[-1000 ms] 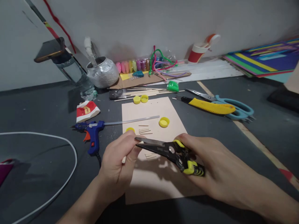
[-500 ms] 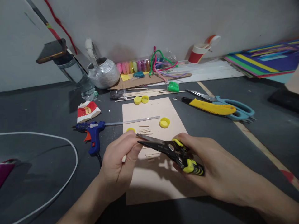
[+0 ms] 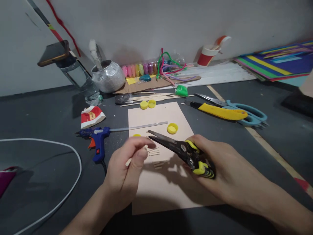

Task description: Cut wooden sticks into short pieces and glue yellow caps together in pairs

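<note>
The left hand [image 3: 127,169] pinches a thin pale wooden stick [image 3: 136,154]; the right hand [image 3: 220,166] is clamped on black, yellow-handled snips [image 3: 182,150], blades nearly together at the stick's 2 o'clock. A clean cut likely needs the stick square between the blades. Below lies beige paper [image 3: 168,192] on dark floor [image 3: 41,114]; grey wall [image 3: 156,23] at 12 o'clock.

- Blue glue gun [image 3: 97,138] on the dark floor, left of the beige sheet [image 3: 168,192].
- Yellow cap [image 3: 172,128] on that sheet.
- Yellow cutter [image 3: 221,111] touching teal scissors [image 3: 246,112], further right.
- Silver pot [image 3: 108,77] near the wall.
</note>
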Available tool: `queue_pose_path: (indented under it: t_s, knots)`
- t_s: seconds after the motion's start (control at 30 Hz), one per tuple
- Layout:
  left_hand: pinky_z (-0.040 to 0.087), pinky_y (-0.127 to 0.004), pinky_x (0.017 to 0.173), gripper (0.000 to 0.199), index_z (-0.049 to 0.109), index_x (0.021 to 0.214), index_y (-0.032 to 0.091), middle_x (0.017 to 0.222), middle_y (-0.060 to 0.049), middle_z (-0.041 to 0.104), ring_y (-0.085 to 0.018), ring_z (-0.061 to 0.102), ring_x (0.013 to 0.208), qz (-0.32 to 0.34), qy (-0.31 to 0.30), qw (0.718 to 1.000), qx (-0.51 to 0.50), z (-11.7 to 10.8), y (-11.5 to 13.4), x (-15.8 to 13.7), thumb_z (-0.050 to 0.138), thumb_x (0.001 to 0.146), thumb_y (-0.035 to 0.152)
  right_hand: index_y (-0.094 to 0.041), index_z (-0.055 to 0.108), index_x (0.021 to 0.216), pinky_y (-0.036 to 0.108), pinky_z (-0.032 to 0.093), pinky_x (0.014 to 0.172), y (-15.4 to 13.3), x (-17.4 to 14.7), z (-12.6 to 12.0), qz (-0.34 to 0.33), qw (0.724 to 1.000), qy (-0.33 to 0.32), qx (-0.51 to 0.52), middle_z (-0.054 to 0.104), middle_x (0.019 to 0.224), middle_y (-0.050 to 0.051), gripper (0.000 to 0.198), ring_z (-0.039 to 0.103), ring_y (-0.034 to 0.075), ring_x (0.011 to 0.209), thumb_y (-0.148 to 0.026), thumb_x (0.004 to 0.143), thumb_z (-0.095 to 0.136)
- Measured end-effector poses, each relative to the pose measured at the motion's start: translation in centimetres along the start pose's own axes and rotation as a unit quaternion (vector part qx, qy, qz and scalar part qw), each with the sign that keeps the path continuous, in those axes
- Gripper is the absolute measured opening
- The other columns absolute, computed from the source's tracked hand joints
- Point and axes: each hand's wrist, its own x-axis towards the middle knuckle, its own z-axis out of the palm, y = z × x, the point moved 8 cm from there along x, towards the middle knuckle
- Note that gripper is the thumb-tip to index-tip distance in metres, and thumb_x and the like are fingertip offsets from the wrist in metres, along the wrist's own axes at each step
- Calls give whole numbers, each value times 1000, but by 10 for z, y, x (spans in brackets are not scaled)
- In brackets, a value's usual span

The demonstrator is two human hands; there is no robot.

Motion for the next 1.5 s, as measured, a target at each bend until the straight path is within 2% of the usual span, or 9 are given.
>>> queue_pose_path:
  t_s: [0.1, 0.23, 0.6, 0.77, 0.9, 1.07, 1.27, 1.4, 1.5]
  knots:
    - [35, -25, 53, 9, 59, 97, 26, 72, 3, 50, -13, 43, 59, -28, 29, 998, -56, -1, -8, -2, 51, 99, 29, -23, 47, 87, 28, 33, 52, -1, 1, -2, -14, 1000, -2, -11, 61, 73, 0, 16, 51, 17, 60, -32, 83, 59]
    - [36, -27, 55, 15, 62, 92, 24, 76, 1, 56, -13, 46, 62, -30, -19, 998, -47, 4, -5, -1, 49, 100, 28, -22, 48, 86, 28, 34, 53, -9, 1, -4, -45, 999, -4, -25, 61, 74, 2, 15, 52, 18, 62, -32, 82, 59]
    - [39, -28, 62, 18, 62, 90, 24, 78, 0, 59, -14, 51, 70, 35, -37, 999, -4, 3, 10, 1, 48, 100, 20, -24, 44, 77, 28, 29, 49, -13, -1, -5, -46, 998, -16, -28, 58, 65, -1, 15, 46, 16, 53, -28, 80, 58]
    - [41, -26, 66, 19, 62, 90, 26, 80, 2, 62, -14, 54, 74, 19, -22, 999, -34, 2, 8, 1, 48, 101, 20, -24, 47, 79, 27, 31, 50, -9, -5, -3, -38, 999, -20, -22, 60, 66, -2, 11, 48, 16, 55, -26, 80, 58]
    - [43, -26, 66, 19, 62, 89, 25, 80, 0, 63, -15, 56, 74, 30, -19, 999, -15, 1, 10, 2, 48, 101, 21, -24, 50, 85, 26, 34, 51, -6, -2, 1, -19, 999, -35, 17, 62, 71, -2, 8, 51, 15, 58, -28, 85, 57]
    - [45, -29, 67, 21, 66, 91, 23, 81, -3, 63, -18, 57, 77, 8, -25, 999, -29, 2, 4, 1, 48, 101, 25, -24, 49, 83, 26, 33, 51, -9, 0, 1, -25, 999, -40, -6, 61, 70, -2, 13, 51, 16, 58, -30, 83, 60]
    - [43, -28, 65, 22, 65, 87, 22, 79, -3, 63, -17, 55, 74, 12, -26, 999, -16, 3, 4, 0, 48, 100, 25, -24, 46, 77, 26, 31, 50, -13, -1, -3, -43, 998, -25, -36, 62, 66, -2, 13, 51, 16, 54, -22, 78, 59]
    - [38, -26, 61, 20, 63, 89, 24, 78, 0, 59, -14, 50, 68, -8, -16, 999, -51, 3, 1, 1, 47, 101, 26, -24, 46, 77, 26, 30, 49, -8, 0, -5, -21, 999, -5, -36, 61, 64, -1, 13, 50, 17, 52, -30, 81, 57]
    - [32, -25, 53, 16, 60, 94, 24, 70, 3, 49, -12, 40, 58, -52, -34, 994, -91, 8, -5, 0, 48, 101, 31, -24, 46, 84, 27, 34, 48, 12, 5, -17, 42, 996, 48, -55, 61, 65, 0, 21, 55, 19, 54, -42, 85, 56]
